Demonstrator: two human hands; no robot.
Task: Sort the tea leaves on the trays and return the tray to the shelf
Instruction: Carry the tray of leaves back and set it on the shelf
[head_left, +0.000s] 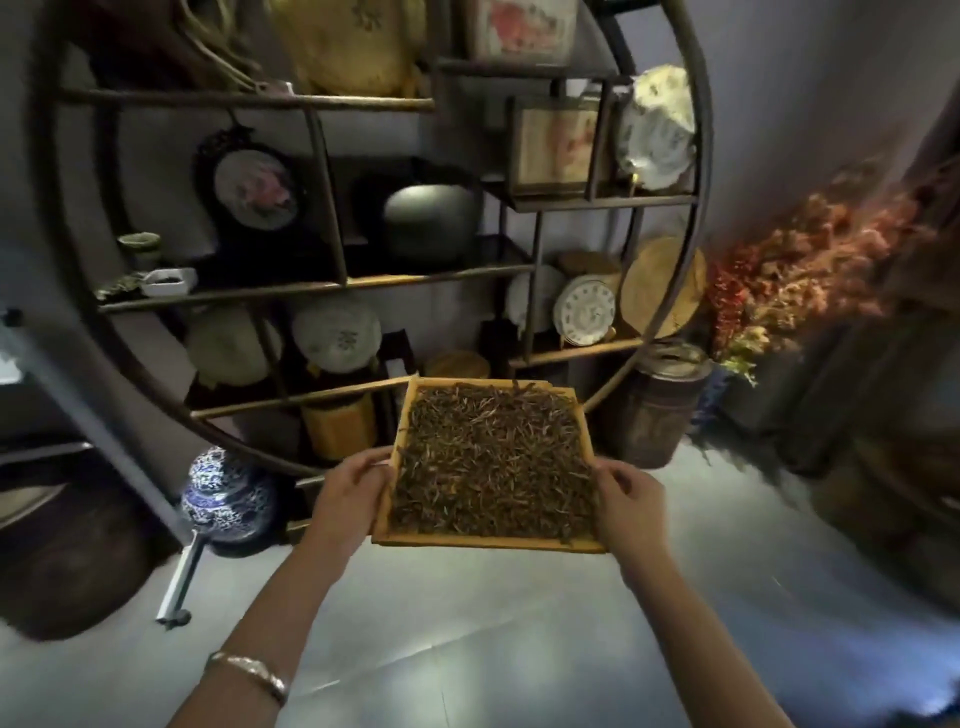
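Note:
A square wooden tray (400, 447) full of dark brown tea leaves (493, 462) is held in the air in front of me, above the floor. My left hand (348, 493) grips its left rim with the thumb over the edge. Its right rim is gripped the same way by my right hand (631, 499). The tray's far edge points at the low part of a round dark shelf (332, 283), close to the lowest shelf board (296, 400).
The round shelf holds wrapped tea cakes, framed pictures, a dark pot (431, 213) and small dishes. A blue-and-white jar (228, 493) stands on the floor at the lower left, a metal canister (660, 400) at the right, with dried red flowers (810, 249) beyond. Pale floor lies below.

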